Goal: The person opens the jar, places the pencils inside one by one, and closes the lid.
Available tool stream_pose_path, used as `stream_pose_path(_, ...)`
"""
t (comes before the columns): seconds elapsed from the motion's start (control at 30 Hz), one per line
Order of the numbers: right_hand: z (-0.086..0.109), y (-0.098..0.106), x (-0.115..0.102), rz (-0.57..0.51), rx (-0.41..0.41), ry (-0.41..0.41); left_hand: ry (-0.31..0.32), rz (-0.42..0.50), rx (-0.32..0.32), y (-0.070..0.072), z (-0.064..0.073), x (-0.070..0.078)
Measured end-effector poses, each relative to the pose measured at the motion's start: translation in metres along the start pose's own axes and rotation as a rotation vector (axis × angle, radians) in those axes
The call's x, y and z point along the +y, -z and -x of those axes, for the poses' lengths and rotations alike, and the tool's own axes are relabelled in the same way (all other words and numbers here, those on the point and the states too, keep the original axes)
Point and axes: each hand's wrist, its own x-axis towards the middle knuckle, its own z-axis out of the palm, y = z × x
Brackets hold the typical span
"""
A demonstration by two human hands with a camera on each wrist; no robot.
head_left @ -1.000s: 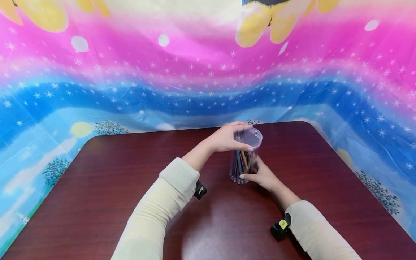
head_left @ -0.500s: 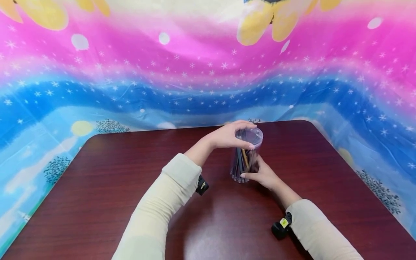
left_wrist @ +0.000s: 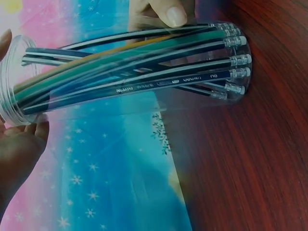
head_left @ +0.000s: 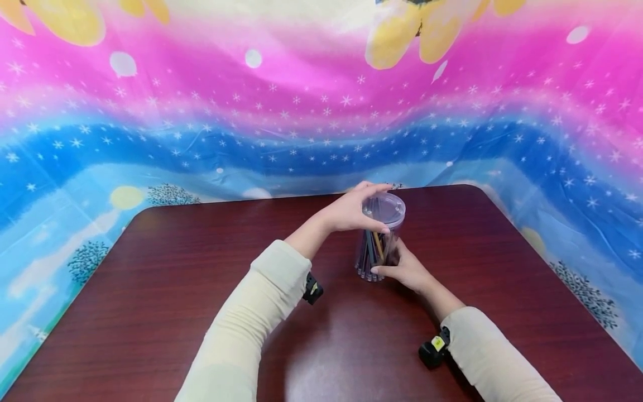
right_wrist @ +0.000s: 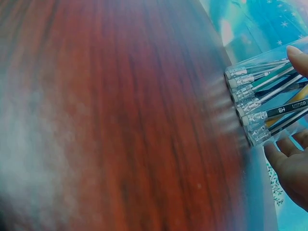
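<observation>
A clear plastic pencil canister stands upright toward the back right of the table. Through its wall show several pencils, dark striped, green and yellow, with their metal-banded eraser ends at the bottom. Fingers and thumb of my left hand curl around the round clear lid at the top. Lower down, my right hand grips the canister's body, thumb on the near side. The right wrist view shows that hand near the eraser ends. Parts of the left fingers are hidden behind the lid.
The dark red wooden table has rounded far corners. Behind and beside it hangs a pink and blue patterned cloth. Small black cameras are strapped at both wrists.
My left hand has shifted and turned slightly at the lid, its index finger now sitting a little higher. The right hand keeps its grip, and the canister stays practically in place.
</observation>
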Motion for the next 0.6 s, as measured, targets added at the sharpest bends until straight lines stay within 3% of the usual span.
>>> stream_pose_path(0.27,-0.0007,-0.0006,0.0014,0.026,0.014,0.013,-0.040,0.005,-0.040,0.0038,0.0003,-0.0035)
stream_pose_path(0.4,-0.0005,-0.0009,0.0002,0.034,0.019,0.005,-0.010,0.009,-0.038,0.0017,0.0020,-0.0003)
stream_pose_path(0.6,0.0002,-0.0015,-0.0008,0.039,0.018,0.001,0.028,0.013,0.018,-0.0036,0.0027,0.0014)
